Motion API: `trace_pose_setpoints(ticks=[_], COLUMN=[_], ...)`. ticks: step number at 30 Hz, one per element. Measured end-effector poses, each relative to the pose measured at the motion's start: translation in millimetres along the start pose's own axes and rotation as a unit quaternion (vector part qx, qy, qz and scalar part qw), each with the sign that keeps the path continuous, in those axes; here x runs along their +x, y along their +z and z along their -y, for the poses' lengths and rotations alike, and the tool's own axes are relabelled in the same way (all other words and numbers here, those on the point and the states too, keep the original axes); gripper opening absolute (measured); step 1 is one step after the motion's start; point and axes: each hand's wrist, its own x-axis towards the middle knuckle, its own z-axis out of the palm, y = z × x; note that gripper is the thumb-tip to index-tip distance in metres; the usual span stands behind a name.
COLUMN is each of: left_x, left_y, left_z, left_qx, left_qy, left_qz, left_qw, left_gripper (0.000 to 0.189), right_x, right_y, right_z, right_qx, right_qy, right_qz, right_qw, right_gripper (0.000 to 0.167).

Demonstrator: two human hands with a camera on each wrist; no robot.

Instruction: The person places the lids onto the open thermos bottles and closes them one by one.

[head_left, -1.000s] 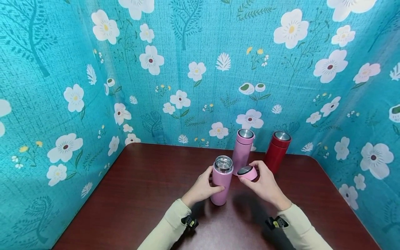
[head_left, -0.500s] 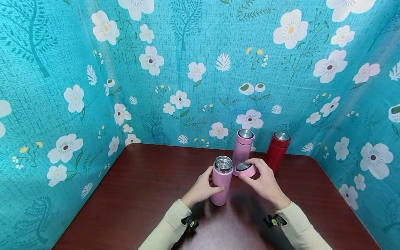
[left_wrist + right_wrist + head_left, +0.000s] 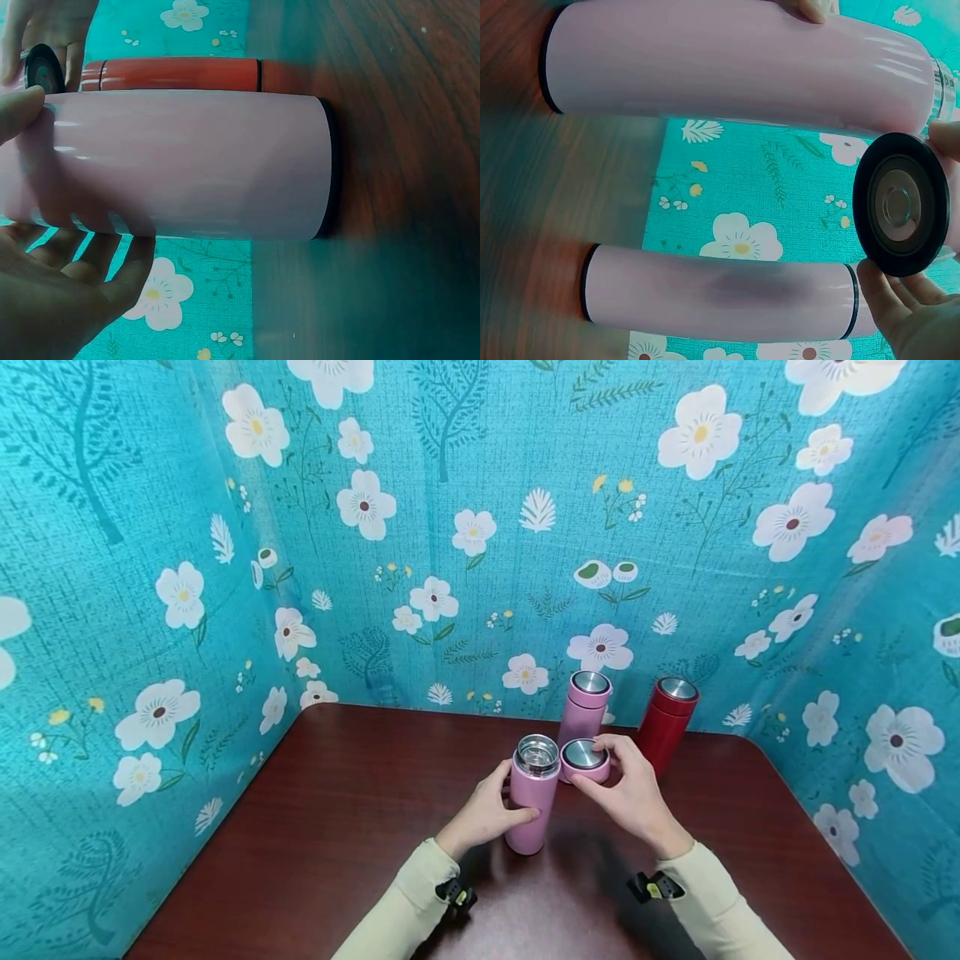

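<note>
An uncapped pink thermos flask (image 3: 529, 817) stands upright on the table, its bare steel mouth facing up. My left hand (image 3: 489, 808) grips its side, thumb across the front; the left wrist view shows the fingers curled under the pink body (image 3: 195, 165). Just right of the mouth, my right hand (image 3: 636, 797) pinches the pink lid (image 3: 585, 755) by its edge, silver top upward. Seen from the right wrist, the lid's dark underside (image 3: 900, 206) is close beside the flask's neck (image 3: 943, 88). The lid is raised above the table.
Behind the lid stands a second pink flask (image 3: 581, 720), capped. A capped red flask (image 3: 663, 731) is to its right, behind my right hand. The dark wood table (image 3: 360, 793) ends at a turquoise flowered cloth (image 3: 405, 527) at the back and sides.
My right hand has brought the lid slightly left, towards the uncapped flask, and its tilted top has become more level. The left hand and flask have stayed put.
</note>
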Motion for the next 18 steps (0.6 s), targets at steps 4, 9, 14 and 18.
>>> trace_pose_setpoints(ticks=[4, 9, 14, 18], left_x=[0.3, 0.6, 0.7, 0.0], left_y=[0.6, 1.1, 0.6, 0.1], left_z=[0.7, 0.7, 0.4, -0.8], left_qx=[-0.003, -0.004, 0.0, 0.001], left_qy=[0.003, 0.0, -0.002, 0.0], left_qz=[-0.002, -0.002, -0.003, -0.001], left_qw=[1.0, 1.0, 1.0, 1.0], left_gripper=[0.073, 0.073, 0.072, 0.071], right_x=[1.4, 1.4, 4.9, 9.0], right_y=[-0.2, -0.3, -5.1, -10.0], right_z=[0.6, 1.9, 25.8, 47.1], right_qx=[-0.003, 0.023, 0.036, 0.024], right_qy=[0.011, 0.01, -0.006, -0.01], right_qz=[0.003, 0.004, -0.004, -0.014], right_qw=[0.9999, 0.9997, 0.9993, 0.9995], right_gripper=[0.058, 0.058, 0.056, 0.053])
